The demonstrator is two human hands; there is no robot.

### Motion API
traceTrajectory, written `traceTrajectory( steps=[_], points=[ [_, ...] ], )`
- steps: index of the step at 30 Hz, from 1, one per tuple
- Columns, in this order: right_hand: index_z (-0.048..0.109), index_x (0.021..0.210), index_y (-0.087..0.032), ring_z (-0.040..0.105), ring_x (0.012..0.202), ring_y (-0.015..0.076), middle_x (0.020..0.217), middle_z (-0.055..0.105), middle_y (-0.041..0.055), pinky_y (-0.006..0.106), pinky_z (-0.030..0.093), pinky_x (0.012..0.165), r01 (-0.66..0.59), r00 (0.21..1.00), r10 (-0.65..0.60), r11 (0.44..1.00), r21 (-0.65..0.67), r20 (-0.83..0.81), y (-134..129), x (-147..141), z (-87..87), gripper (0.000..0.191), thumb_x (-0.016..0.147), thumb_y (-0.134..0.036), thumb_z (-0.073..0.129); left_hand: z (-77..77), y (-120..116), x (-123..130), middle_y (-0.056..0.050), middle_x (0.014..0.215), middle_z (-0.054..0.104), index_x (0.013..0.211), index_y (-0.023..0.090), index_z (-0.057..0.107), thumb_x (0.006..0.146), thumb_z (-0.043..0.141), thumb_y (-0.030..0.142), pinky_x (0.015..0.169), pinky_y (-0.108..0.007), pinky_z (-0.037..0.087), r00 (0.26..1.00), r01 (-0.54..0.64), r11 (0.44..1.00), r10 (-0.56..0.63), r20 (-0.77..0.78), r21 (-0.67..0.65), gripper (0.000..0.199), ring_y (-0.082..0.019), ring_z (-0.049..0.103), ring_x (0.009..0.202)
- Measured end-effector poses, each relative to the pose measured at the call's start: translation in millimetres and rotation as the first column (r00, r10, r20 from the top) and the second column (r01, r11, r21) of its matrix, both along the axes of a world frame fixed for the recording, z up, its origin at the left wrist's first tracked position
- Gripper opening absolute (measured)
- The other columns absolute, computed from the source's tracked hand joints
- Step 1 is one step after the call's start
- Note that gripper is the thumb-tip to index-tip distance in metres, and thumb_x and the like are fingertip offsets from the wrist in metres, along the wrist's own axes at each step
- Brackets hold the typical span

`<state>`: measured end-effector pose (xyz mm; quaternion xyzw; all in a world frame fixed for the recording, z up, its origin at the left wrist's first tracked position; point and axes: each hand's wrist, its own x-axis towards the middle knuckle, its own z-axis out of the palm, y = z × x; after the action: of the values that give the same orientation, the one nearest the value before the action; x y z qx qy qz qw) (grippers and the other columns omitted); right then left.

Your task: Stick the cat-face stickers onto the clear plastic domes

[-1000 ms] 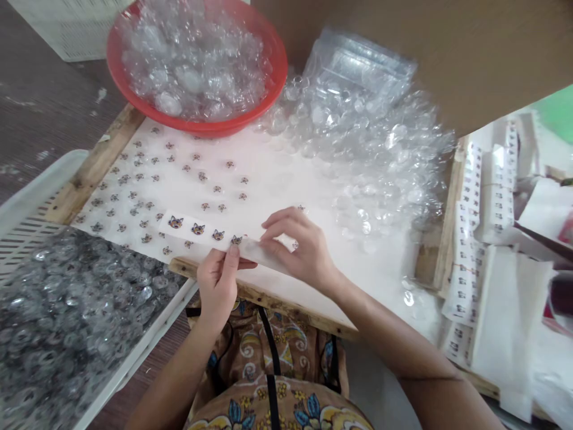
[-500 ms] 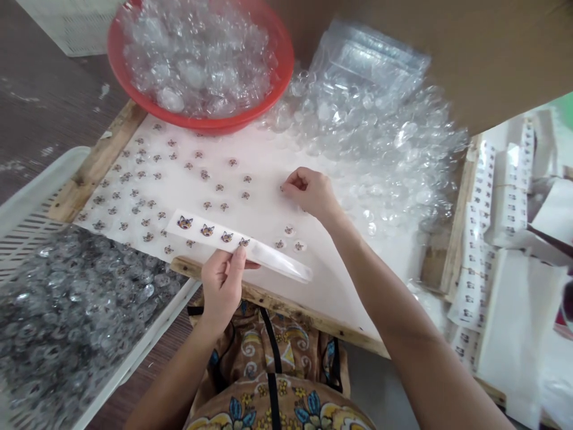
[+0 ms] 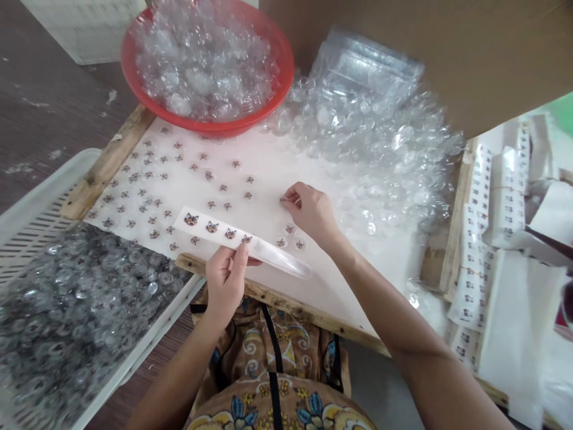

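My left hand [image 3: 227, 283] pinches a white sticker strip [image 3: 203, 226] between thumb and fingers, low over the white tabletop [image 3: 322, 280]. Several small cat-face prints show along its left part; the right part is bare, glossy and curled. My right hand [image 3: 316, 214] is closed in a pinch, right of the strip and just above the table. A tiny dark-printed sticker [image 3: 283, 199] shows at its fingertips; whether a clear disc is with it, I cannot tell. Below that hand lie 3 clear discs [image 3: 289, 229] with cat-face prints. Many more printed discs [image 3: 208, 175] are spread over the left side.
A red basin [image 3: 215, 126] heaped with clear plastic pieces stands at the back. Loose clear discs [image 3: 380, 143] and a plastic bag [image 3: 364, 63] cover the back right. A white crate [image 3: 147, 358] of discs is at left, sticker sheets [image 3: 474, 263] at right.
The whole view has shifted slightly. My right hand has come a little nearer to me, still pinched. The left hand keeps its hold on the strip.
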<state>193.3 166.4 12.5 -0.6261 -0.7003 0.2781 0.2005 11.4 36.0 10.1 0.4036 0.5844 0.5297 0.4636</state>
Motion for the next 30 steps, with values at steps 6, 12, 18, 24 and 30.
traceTrajectory(
  steps=[6,12,18,24,30],
  points=[
    [0.064,0.083,-0.021,0.060,0.067,0.0155,0.077,0.067,0.0012,0.028,0.044,0.067,-0.072,0.997,0.074,0.989,-0.126,0.011,-23.1,4.4,4.3,0.009,0.080,-0.013,0.063,6.7,3.6,4.2,-0.004,0.088,0.071,0.126,0.019,0.065,0.091,0.066,0.045,0.057,-0.024,0.063,0.996,-0.038,0.999,0.036,0.082,0.026,0.043,-0.017,0.071,0.076],
    [0.069,0.084,-0.019,0.061,0.071,0.0171,0.090,0.067,0.0072,0.031,0.045,0.071,-0.051,0.996,0.054,0.998,-0.038,0.075,-21.3,6.7,1.1,0.014,0.083,-0.009,0.058,8.2,3.5,4.2,-0.004,0.090,0.071,0.120,0.018,0.068,0.092,0.065,0.043,0.059,-0.024,0.064,0.997,-0.009,0.999,0.006,0.076,0.036,0.038,-0.016,0.069,0.074],
    [0.068,0.101,-0.020,0.065,0.076,0.0162,0.097,0.072,0.0053,0.029,0.050,0.068,-0.149,0.955,0.146,0.989,0.008,-0.259,-39.9,-12.3,25.1,0.015,0.086,-0.019,0.066,5.8,2.6,2.9,-0.003,0.089,0.071,0.124,0.018,0.066,0.094,0.064,0.041,0.064,-0.025,0.064,0.997,0.036,0.999,-0.037,0.062,0.014,0.038,-0.014,0.069,0.070],
    [0.067,0.082,-0.021,0.063,0.071,0.0119,0.080,0.071,-0.0005,0.026,0.050,0.067,-0.266,0.868,0.288,0.957,0.111,-0.404,-62.5,-34.9,38.9,0.009,0.089,-0.015,0.065,-3.4,-1.3,-1.4,-0.009,0.105,0.074,0.118,0.018,0.067,0.098,0.056,0.046,0.067,-0.028,0.064,0.997,0.003,1.000,-0.002,0.081,-0.013,0.036,-0.020,0.074,0.083],
    [0.064,0.082,-0.022,0.065,0.086,0.0159,0.088,0.068,0.0033,0.029,0.052,0.071,-0.262,0.808,0.336,0.941,0.215,-0.485,-55.4,-28.4,39.3,0.009,0.091,-0.020,0.064,-4.3,-1.0,-0.2,-0.004,0.086,0.075,0.102,0.018,0.067,0.098,0.056,0.047,0.059,-0.028,0.063,0.993,-0.025,0.998,0.032,0.118,-0.061,0.031,-0.017,0.073,0.066]
  ],
)
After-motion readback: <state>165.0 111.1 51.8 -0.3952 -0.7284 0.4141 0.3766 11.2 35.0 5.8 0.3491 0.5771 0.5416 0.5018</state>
